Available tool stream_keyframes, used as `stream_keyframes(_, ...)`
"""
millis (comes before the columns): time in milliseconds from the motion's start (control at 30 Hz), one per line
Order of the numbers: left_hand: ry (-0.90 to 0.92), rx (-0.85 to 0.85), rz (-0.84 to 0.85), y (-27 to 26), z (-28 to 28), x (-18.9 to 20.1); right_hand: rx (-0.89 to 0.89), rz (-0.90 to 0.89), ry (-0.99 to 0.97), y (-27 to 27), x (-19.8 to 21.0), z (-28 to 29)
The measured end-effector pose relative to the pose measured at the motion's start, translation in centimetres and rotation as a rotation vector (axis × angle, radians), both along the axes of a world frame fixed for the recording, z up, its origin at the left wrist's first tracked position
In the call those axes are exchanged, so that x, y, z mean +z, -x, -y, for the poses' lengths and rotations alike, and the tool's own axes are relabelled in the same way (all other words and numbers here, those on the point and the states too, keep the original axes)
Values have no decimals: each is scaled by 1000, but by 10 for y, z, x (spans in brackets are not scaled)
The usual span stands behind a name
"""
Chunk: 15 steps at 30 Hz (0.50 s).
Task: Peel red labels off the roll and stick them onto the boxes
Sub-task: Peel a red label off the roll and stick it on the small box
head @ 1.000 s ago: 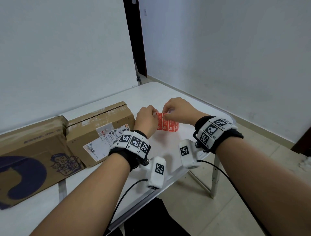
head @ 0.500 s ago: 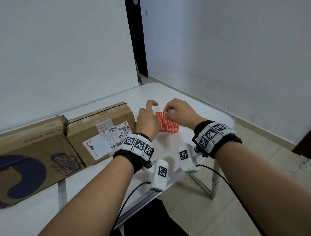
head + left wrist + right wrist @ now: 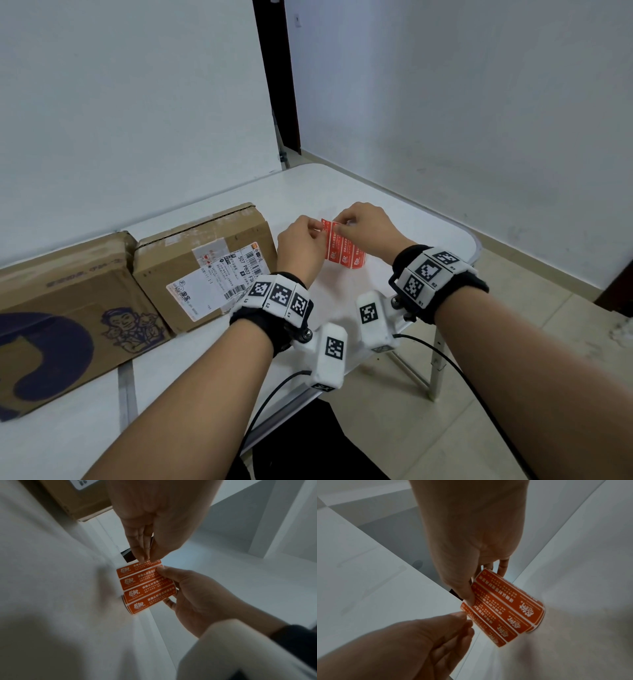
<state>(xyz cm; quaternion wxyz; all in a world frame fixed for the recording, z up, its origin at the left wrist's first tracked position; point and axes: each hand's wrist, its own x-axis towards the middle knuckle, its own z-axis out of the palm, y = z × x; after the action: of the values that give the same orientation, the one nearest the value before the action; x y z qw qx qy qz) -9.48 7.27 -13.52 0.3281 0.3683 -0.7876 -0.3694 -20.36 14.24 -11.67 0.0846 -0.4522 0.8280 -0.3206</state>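
Observation:
A roll of red labels (image 3: 345, 250) with white print hangs above the white table (image 3: 376, 192), held between both hands. My right hand (image 3: 342, 224) grips the unrolled strip (image 3: 501, 609), thumb (image 3: 468, 595) on its face and fingers behind. My left hand (image 3: 319, 229) pinches the top corner of the end label (image 3: 137, 568) between thumb and fingertips (image 3: 142, 555). The rolled part (image 3: 135, 607) curls at the strip's lower end. Two cardboard boxes lie to the left: one with a white shipping label (image 3: 205, 260) and a larger one with blue print (image 3: 61, 308).
The boxes sit side by side against the white wall. The table's rounded right corner and front edge (image 3: 472, 240) drop to a tiled floor. A cable (image 3: 274, 387) trails from the wrist cameras below the front edge.
Half a second ago my left index finger was lifted off the labels; now the left hand pinches the end label's corner. The right hand keeps hold of the strip.

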Motion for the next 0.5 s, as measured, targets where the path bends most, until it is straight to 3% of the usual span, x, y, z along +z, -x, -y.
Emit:
stream_keyframes(133,-89,14,-56,3,1,1,13,13,14,-1,-1,-1)
stream_keyframes(500,-66,6,-47,5,-1,4,35,155,97,-2,4,-9)
